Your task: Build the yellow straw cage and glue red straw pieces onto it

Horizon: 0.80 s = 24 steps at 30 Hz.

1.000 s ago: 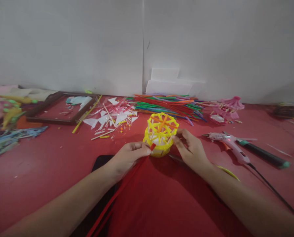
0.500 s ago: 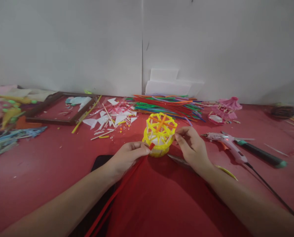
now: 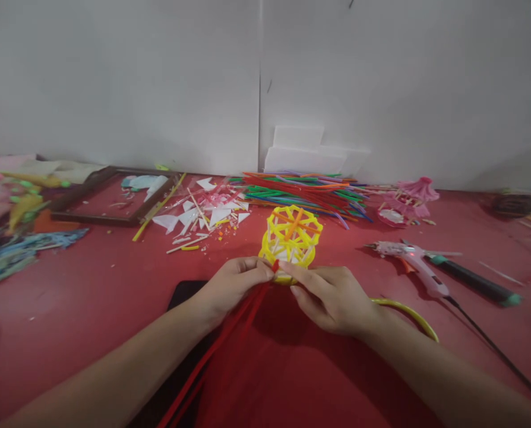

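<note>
My left hand (image 3: 239, 285) is closed on a bundle of red fuzzy stems, likely pipe cleaners (image 3: 212, 349), whose long ends trail toward me. A short red end pokes up past the thumb. My right hand (image 3: 332, 297) reaches in from the other side, index finger stretched out and touching that red end. Its thumb is held apart below, and the remaining fingers are curled under, partly hidden. Just beyond both hands stands a yellow openwork basket-like piece (image 3: 292, 229) with orange crossed strips on top. A yellow handle loop (image 3: 410, 312) shows beside my right forearm.
A pink glue gun (image 3: 419, 267) and a dark-handled tool (image 3: 474, 279) lie right. Coloured stems (image 3: 301, 193) are piled at the back, near a small pink model (image 3: 408, 202). White scraps (image 3: 203, 214), a brown frame (image 3: 100, 217) and a black flat object (image 3: 187, 291) lie left.
My right hand has moved left and slightly down, from beside the yellow piece to the red end at my left hand. More of the yellow handle now shows; the metal blade is covered.
</note>
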Available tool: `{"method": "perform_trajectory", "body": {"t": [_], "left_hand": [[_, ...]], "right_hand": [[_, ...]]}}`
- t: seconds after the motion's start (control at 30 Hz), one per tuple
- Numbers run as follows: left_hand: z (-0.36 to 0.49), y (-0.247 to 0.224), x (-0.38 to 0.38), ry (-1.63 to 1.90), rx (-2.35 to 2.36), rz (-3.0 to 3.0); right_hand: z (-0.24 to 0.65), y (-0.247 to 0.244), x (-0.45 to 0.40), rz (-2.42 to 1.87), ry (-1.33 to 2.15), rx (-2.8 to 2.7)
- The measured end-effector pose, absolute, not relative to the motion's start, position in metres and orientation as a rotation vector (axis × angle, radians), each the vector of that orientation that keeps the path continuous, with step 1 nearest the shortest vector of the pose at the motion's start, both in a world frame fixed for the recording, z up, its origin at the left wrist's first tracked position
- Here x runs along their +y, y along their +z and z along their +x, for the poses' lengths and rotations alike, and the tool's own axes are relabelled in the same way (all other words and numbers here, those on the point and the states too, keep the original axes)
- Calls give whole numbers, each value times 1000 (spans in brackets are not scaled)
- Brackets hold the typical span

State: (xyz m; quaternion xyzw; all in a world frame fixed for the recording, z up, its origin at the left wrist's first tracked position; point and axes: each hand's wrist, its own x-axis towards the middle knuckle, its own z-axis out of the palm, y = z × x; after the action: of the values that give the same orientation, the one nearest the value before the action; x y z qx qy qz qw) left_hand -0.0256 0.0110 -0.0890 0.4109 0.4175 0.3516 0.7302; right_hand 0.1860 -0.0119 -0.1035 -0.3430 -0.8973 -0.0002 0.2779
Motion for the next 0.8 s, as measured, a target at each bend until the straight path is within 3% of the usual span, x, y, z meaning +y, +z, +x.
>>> {"method": "perform_trajectory", "body": {"t": [0.8], "left_hand": [[-24, -87, 11, 756, 967, 913]], "right_hand": [[183, -106, -12, -1094, -37, -2489]]}}
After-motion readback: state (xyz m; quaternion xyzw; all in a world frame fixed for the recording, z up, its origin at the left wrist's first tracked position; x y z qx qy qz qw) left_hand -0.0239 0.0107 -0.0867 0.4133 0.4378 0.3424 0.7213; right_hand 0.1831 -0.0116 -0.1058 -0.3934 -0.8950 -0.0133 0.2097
